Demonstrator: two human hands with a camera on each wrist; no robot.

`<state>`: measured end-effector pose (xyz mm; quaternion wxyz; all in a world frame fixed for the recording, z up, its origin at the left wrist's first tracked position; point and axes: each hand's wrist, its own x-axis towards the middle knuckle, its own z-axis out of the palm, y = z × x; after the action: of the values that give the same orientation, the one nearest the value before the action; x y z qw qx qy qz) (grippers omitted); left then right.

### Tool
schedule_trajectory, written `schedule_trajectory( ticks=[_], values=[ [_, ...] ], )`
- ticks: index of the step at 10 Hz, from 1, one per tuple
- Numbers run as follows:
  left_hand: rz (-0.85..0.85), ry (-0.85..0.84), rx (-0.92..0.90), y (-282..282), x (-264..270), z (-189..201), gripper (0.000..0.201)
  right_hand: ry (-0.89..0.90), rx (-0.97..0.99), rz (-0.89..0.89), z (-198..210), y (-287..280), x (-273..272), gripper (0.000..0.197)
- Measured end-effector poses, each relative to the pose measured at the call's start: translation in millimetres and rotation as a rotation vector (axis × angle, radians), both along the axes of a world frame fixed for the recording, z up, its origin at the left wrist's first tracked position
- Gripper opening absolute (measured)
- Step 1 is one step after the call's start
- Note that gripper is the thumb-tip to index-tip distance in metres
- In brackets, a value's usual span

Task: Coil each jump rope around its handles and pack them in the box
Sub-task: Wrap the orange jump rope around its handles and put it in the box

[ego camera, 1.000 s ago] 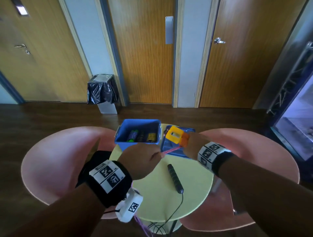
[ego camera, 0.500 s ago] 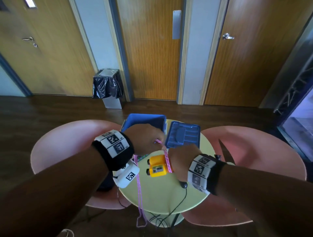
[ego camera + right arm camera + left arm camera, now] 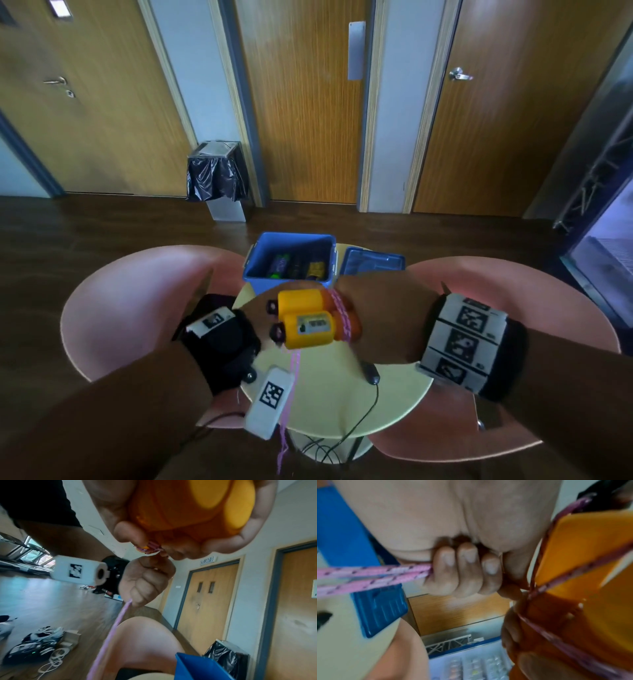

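Note:
Two yellow-orange jump rope handles [image 3: 308,323] lie side by side in my right hand [image 3: 376,318], which grips them above the round table [image 3: 342,404]. Pink rope [image 3: 339,318] is wound a few turns round them and hangs down past the table edge. My left hand [image 3: 255,313] sits just left of the handles; in the left wrist view its fingers [image 3: 465,568] curl round a doubled pink rope [image 3: 368,574]. The blue box [image 3: 255,274] stands open behind, with coiled ropes inside. A black rope handle [image 3: 369,371] lies on the table, partly hidden by my right hand.
The blue lid [image 3: 373,262] lies right of the box. Pink chairs [image 3: 130,301] flank the table on both sides. The black rope's cord [image 3: 359,421] drops over the near table edge. A bin with a black bag [image 3: 217,174] stands by the doors.
Both hands and the handles have risen toward the camera. My left hand went from above the handles to their left side, carrying the pink rope round them.

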<state>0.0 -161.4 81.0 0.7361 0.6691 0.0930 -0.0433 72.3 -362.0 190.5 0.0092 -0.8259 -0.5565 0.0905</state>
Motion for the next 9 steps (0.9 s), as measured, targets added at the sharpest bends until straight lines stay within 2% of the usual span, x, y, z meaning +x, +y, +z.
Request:
schedule_trajectory(
  ticks=[1,2,3,4,6,7,8,9],
  values=[
    [0.225,-0.008,-0.170,-14,3,-21,0.049,0.010,0.060,-0.042,2,8,2,0.047],
    [0.361,-0.140,-0.179,-68,-8,30,0.005,0.028,0.181,-0.112,-2,11,6,0.047],
    [0.473,-0.239,-0.181,-78,-2,37,0.016,0.044,0.228,-0.172,0,14,3,0.045],
    [0.526,-0.327,-0.131,-77,-2,39,0.012,0.051,0.265,-0.233,2,14,-1,0.034],
    [0.444,-0.319,-0.269,-67,-19,39,0.015,0.020,0.268,-0.282,4,13,-2,0.027],
    [0.468,-0.299,-0.278,-71,-20,41,0.034,-0.008,0.250,-0.287,1,13,-2,0.031],
    [0.560,-0.196,-0.311,-74,-16,43,0.047,-0.055,0.239,-0.289,-3,14,-2,0.036],
    [0.610,-0.169,-0.272,-81,-11,44,0.038,-0.049,0.249,-0.313,-6,16,-2,0.038]
  ],
)
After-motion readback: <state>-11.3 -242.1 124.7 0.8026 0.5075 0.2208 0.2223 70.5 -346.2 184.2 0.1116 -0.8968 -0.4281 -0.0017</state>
